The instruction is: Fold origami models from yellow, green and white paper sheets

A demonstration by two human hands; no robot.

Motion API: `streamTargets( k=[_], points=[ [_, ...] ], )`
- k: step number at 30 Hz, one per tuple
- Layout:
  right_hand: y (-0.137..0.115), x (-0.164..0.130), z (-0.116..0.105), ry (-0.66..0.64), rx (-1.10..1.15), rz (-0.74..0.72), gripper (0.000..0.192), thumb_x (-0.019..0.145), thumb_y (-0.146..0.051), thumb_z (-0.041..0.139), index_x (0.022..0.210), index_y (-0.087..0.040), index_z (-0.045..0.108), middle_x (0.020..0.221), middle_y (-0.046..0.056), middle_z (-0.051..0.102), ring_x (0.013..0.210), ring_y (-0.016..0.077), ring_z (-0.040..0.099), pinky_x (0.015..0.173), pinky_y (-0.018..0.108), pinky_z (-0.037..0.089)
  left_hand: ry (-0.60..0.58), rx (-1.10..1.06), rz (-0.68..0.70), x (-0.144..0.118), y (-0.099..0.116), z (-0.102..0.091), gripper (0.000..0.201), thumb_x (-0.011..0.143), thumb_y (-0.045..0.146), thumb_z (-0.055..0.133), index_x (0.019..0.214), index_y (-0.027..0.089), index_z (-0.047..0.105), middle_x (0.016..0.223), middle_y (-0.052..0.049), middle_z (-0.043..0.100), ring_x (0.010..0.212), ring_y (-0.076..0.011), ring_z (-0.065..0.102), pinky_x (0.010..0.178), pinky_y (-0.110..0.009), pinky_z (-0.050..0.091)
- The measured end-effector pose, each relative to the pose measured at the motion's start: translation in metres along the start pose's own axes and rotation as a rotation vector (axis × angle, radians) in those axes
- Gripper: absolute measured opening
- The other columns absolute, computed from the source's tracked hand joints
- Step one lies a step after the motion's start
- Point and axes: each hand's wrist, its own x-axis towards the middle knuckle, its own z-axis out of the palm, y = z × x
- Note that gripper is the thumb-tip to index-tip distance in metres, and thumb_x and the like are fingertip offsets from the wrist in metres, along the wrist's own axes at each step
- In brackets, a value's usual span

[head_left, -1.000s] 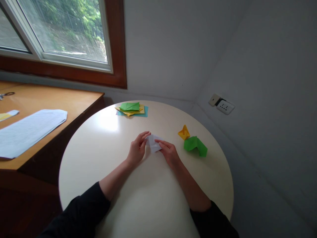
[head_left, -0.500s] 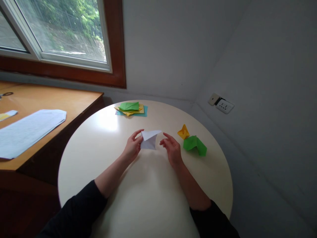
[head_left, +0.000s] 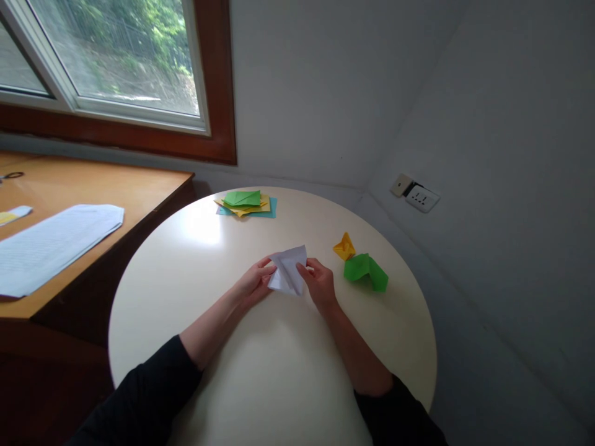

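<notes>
We see white folded paper [head_left: 289,272] on a cream table [head_left: 279,371] — beside it a yellow figure [head_left: 344,246], a green one [head_left: 365,271], and a green-yellow-teal stack [head_left: 246,204].

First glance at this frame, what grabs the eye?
The white folded paper at the middle of the round table, pinched between the left hand and right hand. Next, the bright green folded piece and small yellow one just right of the hands. A stack of coloured sheets lies at the far edge near the window.
</notes>
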Motion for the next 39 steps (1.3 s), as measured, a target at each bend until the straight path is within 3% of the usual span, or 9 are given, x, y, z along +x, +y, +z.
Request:
streamTargets(
  k=[4, 13, 22, 32, 39],
  points=[
    [0.003, 0.000, 0.000, 0.041, -0.032, 0.028, 0.026, 0.069, -0.045, 0.063, 0.071, -0.019, 0.066, 0.072, 0.001, 0.061, 0.068, 0.0163, 0.053, 0.060, 0.027, 0.043, 0.001, -0.014, -0.041, -0.001, -0.001, 0.003, 0.027, 0.074, 0.010, 0.059, 0.100, 0.013, 0.060, 0.090, -0.009, 0.067, 0.079, -0.0166, 0.065, 0.074, -0.027, 0.052],
    [0.003, 0.000, -0.001, 0.090, -0.106, -0.007, 0.023, 0.072, -0.041, 0.060, 0.068, -0.018, 0.062, 0.069, 0.001, 0.060, 0.067, 0.0153, 0.052, 0.058, 0.026, 0.041, -0.065, 0.024, -0.135, -0.008, 0.008, 0.011, 0.025, 0.076, 0.022, 0.060, 0.101, 0.021, 0.060, 0.086, -0.004, 0.063, 0.067, -0.0129, 0.059, 0.056, -0.023, 0.052],
    [-0.001, 0.000, 0.001, 0.041, -0.269, -0.058, 0.025, 0.071, -0.040, 0.059, 0.060, -0.017, 0.057, 0.060, -0.002, 0.054, 0.059, 0.0118, 0.047, 0.057, 0.024, 0.039, -0.059, 0.006, -0.163, -0.005, 0.003, 0.002, 0.021, 0.077, 0.022, 0.062, 0.097, 0.014, 0.061, 0.081, -0.008, 0.066, 0.070, -0.0161, 0.063, 0.068, -0.030, 0.053],
    [-0.007, -0.002, 0.000, -0.097, -0.002, 0.085, 0.030, 0.066, -0.046, 0.065, 0.068, -0.016, 0.060, 0.063, -0.001, 0.057, 0.060, 0.0125, 0.051, 0.055, 0.024, 0.040, 0.006, -0.018, -0.183, -0.001, 0.001, -0.003, 0.016, 0.081, 0.019, 0.058, 0.087, 0.006, 0.063, 0.082, -0.016, 0.068, 0.074, -0.0197, 0.066, 0.072, -0.031, 0.052],
    [-0.015, -0.002, -0.001, -0.079, 0.120, 0.218, 0.032, 0.061, -0.046, 0.069, 0.060, -0.016, 0.060, 0.057, -0.003, 0.057, 0.053, 0.0103, 0.047, 0.051, 0.023, 0.037, 0.055, -0.048, -0.150, -0.001, 0.003, -0.003, 0.012, 0.080, 0.016, 0.058, 0.086, 0.007, 0.063, 0.080, -0.013, 0.069, 0.070, -0.0170, 0.065, 0.069, -0.027, 0.052]
  ],
)
